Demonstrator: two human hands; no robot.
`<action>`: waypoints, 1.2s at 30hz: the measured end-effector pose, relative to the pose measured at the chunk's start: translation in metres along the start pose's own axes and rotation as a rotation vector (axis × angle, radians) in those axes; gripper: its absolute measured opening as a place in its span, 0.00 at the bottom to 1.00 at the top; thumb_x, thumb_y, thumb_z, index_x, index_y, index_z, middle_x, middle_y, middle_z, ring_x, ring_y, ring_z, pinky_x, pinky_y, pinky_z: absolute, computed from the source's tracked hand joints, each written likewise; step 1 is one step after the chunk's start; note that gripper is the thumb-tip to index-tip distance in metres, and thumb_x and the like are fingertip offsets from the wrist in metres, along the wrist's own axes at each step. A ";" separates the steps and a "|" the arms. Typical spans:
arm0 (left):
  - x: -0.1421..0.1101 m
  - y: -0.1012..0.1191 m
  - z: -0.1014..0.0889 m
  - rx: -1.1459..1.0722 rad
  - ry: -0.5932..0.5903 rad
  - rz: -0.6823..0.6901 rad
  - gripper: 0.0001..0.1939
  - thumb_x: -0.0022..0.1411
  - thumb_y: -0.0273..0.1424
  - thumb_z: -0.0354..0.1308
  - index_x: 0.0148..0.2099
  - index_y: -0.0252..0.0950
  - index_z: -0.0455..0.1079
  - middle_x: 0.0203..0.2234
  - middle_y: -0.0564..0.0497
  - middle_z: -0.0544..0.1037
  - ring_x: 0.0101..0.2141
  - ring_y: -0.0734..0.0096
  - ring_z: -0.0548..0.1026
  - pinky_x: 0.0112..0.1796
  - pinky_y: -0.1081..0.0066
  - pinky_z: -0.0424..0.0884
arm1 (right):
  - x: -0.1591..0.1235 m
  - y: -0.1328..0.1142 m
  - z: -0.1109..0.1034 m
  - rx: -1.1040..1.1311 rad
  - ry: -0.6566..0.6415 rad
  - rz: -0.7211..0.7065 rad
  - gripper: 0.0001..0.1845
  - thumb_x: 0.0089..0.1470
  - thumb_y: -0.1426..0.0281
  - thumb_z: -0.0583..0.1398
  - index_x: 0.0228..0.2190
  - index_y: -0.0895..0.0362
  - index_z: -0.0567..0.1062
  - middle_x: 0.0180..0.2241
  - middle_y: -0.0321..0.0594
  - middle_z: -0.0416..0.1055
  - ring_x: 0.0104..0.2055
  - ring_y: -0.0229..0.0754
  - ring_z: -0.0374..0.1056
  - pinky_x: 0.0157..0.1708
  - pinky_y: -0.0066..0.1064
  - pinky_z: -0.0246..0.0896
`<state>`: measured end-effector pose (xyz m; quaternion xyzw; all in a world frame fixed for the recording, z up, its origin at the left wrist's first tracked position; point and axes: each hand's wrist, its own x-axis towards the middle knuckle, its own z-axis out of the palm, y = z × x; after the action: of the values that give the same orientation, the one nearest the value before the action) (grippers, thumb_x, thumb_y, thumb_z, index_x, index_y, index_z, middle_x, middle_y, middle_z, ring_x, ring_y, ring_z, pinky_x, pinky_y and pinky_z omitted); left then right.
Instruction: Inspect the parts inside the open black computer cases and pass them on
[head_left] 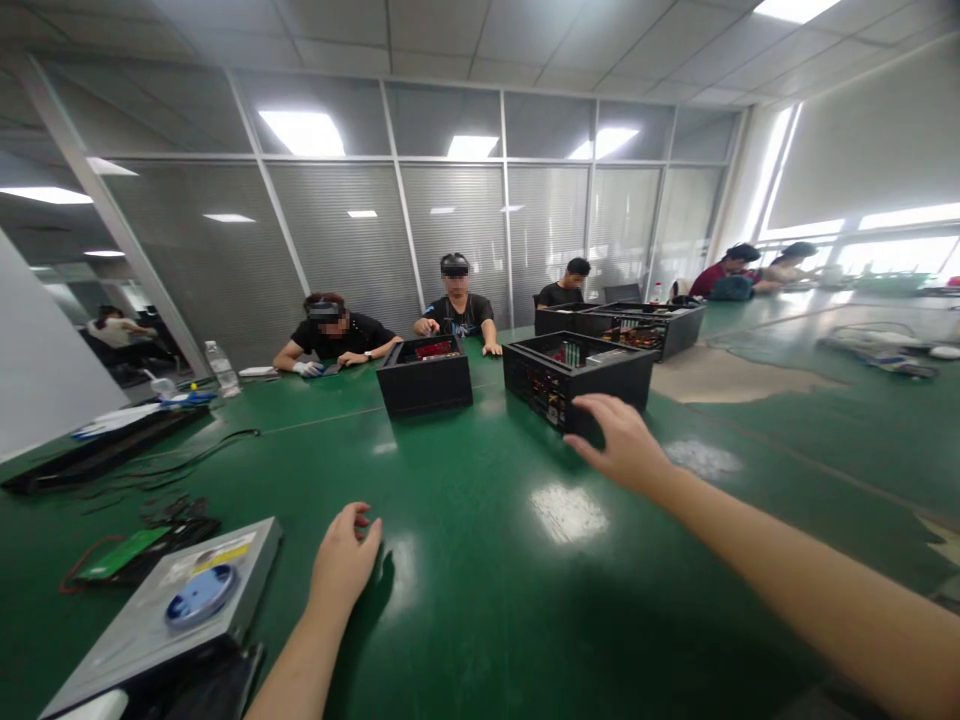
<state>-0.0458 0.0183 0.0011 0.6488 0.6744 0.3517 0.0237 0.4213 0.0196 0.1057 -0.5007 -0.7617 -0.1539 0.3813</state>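
My right hand (619,440) reaches forward with thumb and fingers apart, at the near corner of a black computer case (611,385). Whether its fingertips touch the case I cannot tell. Cards and wiring show through the open top and side of that case. Over the green table (465,500), my left hand (346,555) is loosely curled, with a gap between thumb and fingers and nothing visible in it. To its left lies a silver optical drive (169,615) with a round blue plastic piece (201,596) on top.
Another black case (425,385) stands farther back, before a seated person (455,305). More cases (660,325) and brown sheet material (739,375) are at right. A green circuit board (124,555), cables (187,455) and a water bottle (222,368) are at left. Several people sit around.
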 end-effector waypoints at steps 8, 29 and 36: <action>0.003 -0.004 0.003 0.006 -0.068 0.019 0.16 0.61 0.41 0.53 0.47 0.37 0.67 0.35 0.48 0.75 0.33 0.63 0.74 0.38 0.62 0.71 | 0.066 0.120 -0.012 -0.218 -0.466 0.351 0.36 0.57 0.44 0.53 0.47 0.60 0.79 0.49 0.53 0.76 0.53 0.56 0.69 0.51 0.38 0.60; 0.001 0.002 0.003 0.051 0.159 0.176 0.15 0.59 0.39 0.54 0.46 0.37 0.68 0.40 0.44 0.74 0.41 0.57 0.73 0.46 0.59 0.70 | 0.032 -0.135 -0.149 0.085 -0.851 -0.175 0.25 0.62 0.52 0.55 0.50 0.54 0.77 0.41 0.44 0.79 0.40 0.46 0.74 0.37 0.32 0.64; 0.001 0.003 0.004 0.032 0.116 0.153 0.13 0.59 0.38 0.55 0.44 0.37 0.68 0.39 0.46 0.73 0.39 0.59 0.73 0.45 0.61 0.70 | 0.084 -0.111 -0.010 -0.373 -0.925 -0.464 0.18 0.56 0.64 0.61 0.44 0.62 0.78 0.44 0.54 0.77 0.45 0.54 0.74 0.39 0.38 0.67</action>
<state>-0.0419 0.0203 0.0000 0.6771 0.6287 0.3787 -0.0529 0.3104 0.0181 0.1904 -0.3943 -0.9000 -0.1300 -0.1325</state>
